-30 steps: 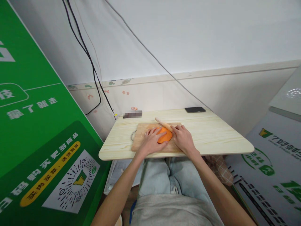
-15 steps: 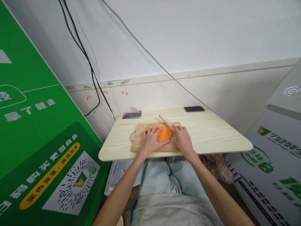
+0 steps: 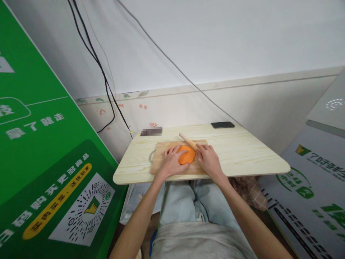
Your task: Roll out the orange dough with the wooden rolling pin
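A smooth, rounded piece of orange dough (image 3: 187,155) lies on a wooden cutting board (image 3: 161,166). My left hand (image 3: 172,162) grips its left side, fingers over the far edge and thumb along the near edge. My right hand (image 3: 208,158) is closed around the near end of a wooden rolling pin (image 3: 188,140). The pin slants away to the far left, just beyond the dough's right edge. Whether it touches the dough I cannot tell. A metal handle loop (image 3: 151,155) sticks out from the board's left end.
The board rests on a small pale wood-grain table (image 3: 250,154) against the wall. A black phone (image 3: 222,125) lies at the back right, and a dark blurred-out item (image 3: 151,131) at the back left. Black cables (image 3: 104,72) hang at left. Green and white panels flank the table.
The orange dough has shifted slightly left under my left hand, and its outline looks rounder. The rolling pin's far end has swung a little to the left.
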Motion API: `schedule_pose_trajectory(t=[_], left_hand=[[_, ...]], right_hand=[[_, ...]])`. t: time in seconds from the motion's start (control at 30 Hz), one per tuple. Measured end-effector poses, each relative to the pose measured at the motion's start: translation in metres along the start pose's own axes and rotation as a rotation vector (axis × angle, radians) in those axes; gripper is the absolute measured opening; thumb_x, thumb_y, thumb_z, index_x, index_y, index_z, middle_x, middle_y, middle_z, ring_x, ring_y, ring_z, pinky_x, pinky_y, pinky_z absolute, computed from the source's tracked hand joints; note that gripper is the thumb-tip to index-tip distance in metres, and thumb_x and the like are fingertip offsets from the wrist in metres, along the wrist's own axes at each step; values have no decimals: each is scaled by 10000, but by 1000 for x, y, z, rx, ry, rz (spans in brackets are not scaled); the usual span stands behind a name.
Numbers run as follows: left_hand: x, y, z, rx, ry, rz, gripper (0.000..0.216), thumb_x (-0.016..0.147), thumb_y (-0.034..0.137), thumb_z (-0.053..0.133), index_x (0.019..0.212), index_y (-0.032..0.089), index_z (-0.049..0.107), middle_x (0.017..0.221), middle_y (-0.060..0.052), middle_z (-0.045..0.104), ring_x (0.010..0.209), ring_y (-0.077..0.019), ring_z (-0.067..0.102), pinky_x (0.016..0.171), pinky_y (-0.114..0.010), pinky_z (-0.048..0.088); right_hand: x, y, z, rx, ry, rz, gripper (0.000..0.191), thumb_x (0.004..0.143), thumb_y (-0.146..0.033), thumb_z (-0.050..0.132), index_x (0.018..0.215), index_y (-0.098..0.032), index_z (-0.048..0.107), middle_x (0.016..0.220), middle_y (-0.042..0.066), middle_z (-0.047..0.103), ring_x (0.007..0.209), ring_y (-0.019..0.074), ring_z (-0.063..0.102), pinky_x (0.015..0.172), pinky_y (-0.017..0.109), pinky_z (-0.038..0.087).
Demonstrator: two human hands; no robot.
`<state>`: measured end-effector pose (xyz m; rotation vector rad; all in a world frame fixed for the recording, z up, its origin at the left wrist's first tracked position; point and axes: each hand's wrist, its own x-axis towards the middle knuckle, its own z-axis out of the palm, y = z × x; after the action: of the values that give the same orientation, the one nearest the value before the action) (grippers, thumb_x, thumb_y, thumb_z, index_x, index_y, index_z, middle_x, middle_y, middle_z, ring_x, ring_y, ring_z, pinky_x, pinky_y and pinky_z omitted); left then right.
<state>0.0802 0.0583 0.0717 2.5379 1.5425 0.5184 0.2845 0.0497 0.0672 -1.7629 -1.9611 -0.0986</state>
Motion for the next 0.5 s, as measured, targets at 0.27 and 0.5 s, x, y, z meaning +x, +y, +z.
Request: schedule_pose_trajectory(t=[0.27, 0.5], left_hand=[[1, 2, -1, -10, -4, -18, 575, 946, 594, 741, 1477, 380, 695, 1706, -37, 506, 1519, -356, 466, 1257, -575, 352], [2, 2, 0, -5, -8, -39, 550, 963, 613, 723, 1459, 377, 713, 1698, -44, 519, 1533, -360, 449, 1257, -577, 341]], right_hand=[[2, 6, 10, 41, 89, -82, 388, 1023, -127, 505, 1317, -141, 758, 1095, 151, 708, 1048, 275, 631, 967, 360, 496], [1, -4, 14, -41, 107, -101, 341, 989, -92, 516, 1247, -105, 740, 1048, 160, 682, 1032, 293, 587, 964, 369, 462]])
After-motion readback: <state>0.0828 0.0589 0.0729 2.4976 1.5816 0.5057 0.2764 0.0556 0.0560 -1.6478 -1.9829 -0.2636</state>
